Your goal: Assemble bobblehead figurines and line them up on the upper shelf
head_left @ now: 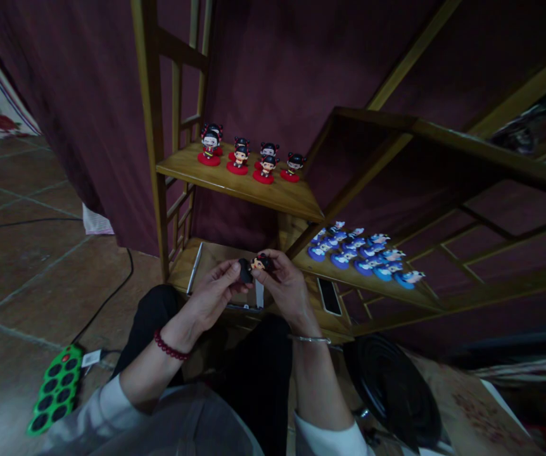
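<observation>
Between my hands is a small dark-haired figurine [258, 262] with a black round base [245, 271]. My left hand [216, 286] pinches the base, thumb on top. My right hand [286, 286] grips the figurine's body and head from the other side. Both hands are over the lower shelf, in front of an open cardboard box [223, 253]. On the shelf above stand several similar figurines [268, 166] with black hair and red bases. Lower right, another shelf bears several blue-and-white figurines [370, 263] on blue and purple bases.
A pen-like silver stick [196, 267] lies at the box's left side. To the right rests a phone [329, 296] with a dark screen. The wooden shelf frame [149, 126] rises at left. On the floor sits a green power strip [57, 389]; a black round stool [391, 389] stands at right.
</observation>
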`<state>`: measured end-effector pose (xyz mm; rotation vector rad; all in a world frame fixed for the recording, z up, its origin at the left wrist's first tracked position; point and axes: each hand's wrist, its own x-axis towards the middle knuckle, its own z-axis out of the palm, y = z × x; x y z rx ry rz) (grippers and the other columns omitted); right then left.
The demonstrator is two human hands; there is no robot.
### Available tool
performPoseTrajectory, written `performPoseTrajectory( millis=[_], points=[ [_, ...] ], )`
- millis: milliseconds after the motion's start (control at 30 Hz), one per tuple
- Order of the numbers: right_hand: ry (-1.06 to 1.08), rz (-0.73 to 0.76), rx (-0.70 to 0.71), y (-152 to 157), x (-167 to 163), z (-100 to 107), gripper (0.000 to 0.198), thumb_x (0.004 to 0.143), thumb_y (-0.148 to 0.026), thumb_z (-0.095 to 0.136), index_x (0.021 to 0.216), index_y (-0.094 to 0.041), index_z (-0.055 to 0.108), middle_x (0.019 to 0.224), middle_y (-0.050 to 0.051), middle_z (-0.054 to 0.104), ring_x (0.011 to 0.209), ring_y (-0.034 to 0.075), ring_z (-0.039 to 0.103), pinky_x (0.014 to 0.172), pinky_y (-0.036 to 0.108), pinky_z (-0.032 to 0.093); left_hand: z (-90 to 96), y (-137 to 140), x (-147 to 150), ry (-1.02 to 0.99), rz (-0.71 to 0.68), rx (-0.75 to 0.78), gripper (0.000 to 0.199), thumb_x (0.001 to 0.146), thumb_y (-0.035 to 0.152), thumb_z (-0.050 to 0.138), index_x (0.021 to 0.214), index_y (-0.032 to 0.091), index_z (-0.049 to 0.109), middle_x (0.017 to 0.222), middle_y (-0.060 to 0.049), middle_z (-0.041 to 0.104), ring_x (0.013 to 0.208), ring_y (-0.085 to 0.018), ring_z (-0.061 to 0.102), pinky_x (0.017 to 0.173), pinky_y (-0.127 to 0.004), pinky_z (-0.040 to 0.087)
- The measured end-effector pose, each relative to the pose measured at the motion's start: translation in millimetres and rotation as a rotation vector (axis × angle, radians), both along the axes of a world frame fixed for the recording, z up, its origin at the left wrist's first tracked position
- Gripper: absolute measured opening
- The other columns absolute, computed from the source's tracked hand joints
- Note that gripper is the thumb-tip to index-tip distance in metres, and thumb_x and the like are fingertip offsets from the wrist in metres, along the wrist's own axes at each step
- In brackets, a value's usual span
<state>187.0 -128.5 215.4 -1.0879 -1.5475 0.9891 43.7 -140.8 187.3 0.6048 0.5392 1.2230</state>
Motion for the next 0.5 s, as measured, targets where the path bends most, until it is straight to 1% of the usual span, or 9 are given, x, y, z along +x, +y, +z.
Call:
performPoseTrajectory(
  millis=[267,500],
  points=[
    [-0.021,-0.001,0.016,0.2,-0.5,1.7,0.026,0.07,-0.026,0.066,0.093,-0.022,0.054,0.084,-0.001,0.058,0.077,0.011,0.055,0.071,0.023,0.044,-1.1,0.4,1.6,-0.01,0.001,0.026,0.024,0.073,0.031,0.065,0.087,0.012,0.062,0.076,-0.003,0.065,0.064,-0.01,0.06,0.061,-0.021,0.046],
    [-0.014,0.02,0.013,-0.7,-0.2,4.1,0.025,0.071,-0.026,0.065,0.092,-0.022,0.054,0.084,0.0,0.059,0.078,0.012,0.056,0.071,0.023,0.045,1.3,-0.8,1.4,-0.029,-0.017,0.002,0.023,0.073,0.03,0.065,0.086,0.011,0.063,0.076,-0.005,0.066,0.065,-0.011,0.061,0.062,-0.021,0.047]
  ],
)
